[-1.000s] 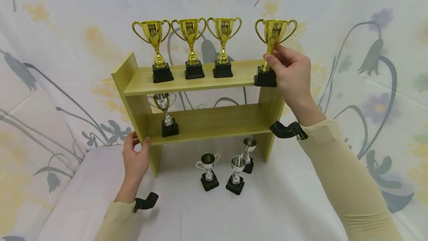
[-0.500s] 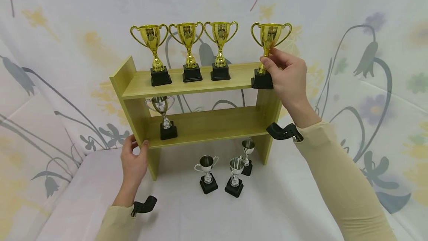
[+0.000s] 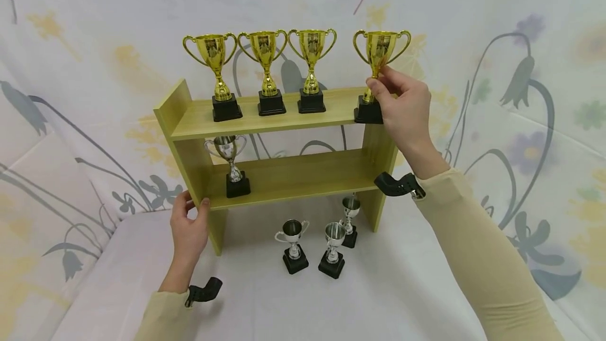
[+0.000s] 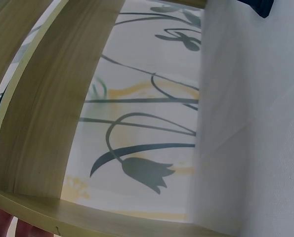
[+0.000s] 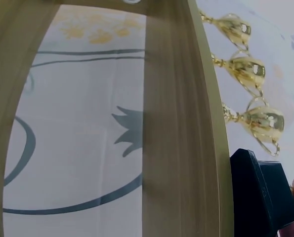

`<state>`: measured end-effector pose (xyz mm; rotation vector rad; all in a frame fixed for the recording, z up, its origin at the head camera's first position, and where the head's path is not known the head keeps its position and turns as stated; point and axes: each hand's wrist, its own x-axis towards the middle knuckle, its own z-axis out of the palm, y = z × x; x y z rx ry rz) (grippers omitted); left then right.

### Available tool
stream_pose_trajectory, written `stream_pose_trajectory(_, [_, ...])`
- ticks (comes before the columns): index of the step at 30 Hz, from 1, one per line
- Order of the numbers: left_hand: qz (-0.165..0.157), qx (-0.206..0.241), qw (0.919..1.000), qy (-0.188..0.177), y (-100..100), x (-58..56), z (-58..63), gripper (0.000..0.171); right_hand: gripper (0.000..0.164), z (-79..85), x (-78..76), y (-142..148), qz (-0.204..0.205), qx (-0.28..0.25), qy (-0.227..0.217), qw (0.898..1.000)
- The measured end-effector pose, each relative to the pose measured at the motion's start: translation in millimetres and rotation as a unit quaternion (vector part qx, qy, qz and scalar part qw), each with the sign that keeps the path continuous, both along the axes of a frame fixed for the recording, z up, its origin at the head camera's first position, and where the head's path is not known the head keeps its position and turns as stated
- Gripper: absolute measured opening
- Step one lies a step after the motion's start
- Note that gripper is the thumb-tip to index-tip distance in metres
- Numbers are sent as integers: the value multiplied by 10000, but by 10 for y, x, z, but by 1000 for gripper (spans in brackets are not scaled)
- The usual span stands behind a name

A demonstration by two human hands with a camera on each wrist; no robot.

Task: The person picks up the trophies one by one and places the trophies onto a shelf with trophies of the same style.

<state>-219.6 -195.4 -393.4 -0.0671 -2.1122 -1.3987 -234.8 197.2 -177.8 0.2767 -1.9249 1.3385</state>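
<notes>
My right hand (image 3: 406, 108) pinches the stem of a gold trophy cup (image 3: 380, 49) between thumb and fingers. The cup stands upright at the right end of the upper shelf, its black base (image 5: 273, 192) by the front edge; whether it rests fully on the board I cannot tell. My left hand (image 3: 190, 230) grips the left side panel of the wooden rack (image 3: 293, 177), thumb on the front edge and fingers behind; in the left wrist view only some fingertips (image 4: 19, 228) show. Three more gold trophies (image 3: 310, 70) stand in a row to the left on the upper shelf.
A silver trophy (image 3: 231, 164) stands at the left end of the middle shelf. Three small silver trophies (image 3: 294, 249) stand on the white cloth (image 3: 284, 309) below, one partly under the rack. A flower-printed cloth (image 3: 473, 4) hangs behind.
My right hand has shifted the gold trophy slightly left along the upper shelf. The left hand keeps its grip on the rack. The head view has tilted a little.
</notes>
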Motion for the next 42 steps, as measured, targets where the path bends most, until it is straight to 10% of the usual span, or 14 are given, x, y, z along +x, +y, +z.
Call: stream_pose_trajectory(42, [178, 19, 9998, 30, 34, 11, -9, 36, 31, 134, -32, -35, -809, 938, -513, 9910])
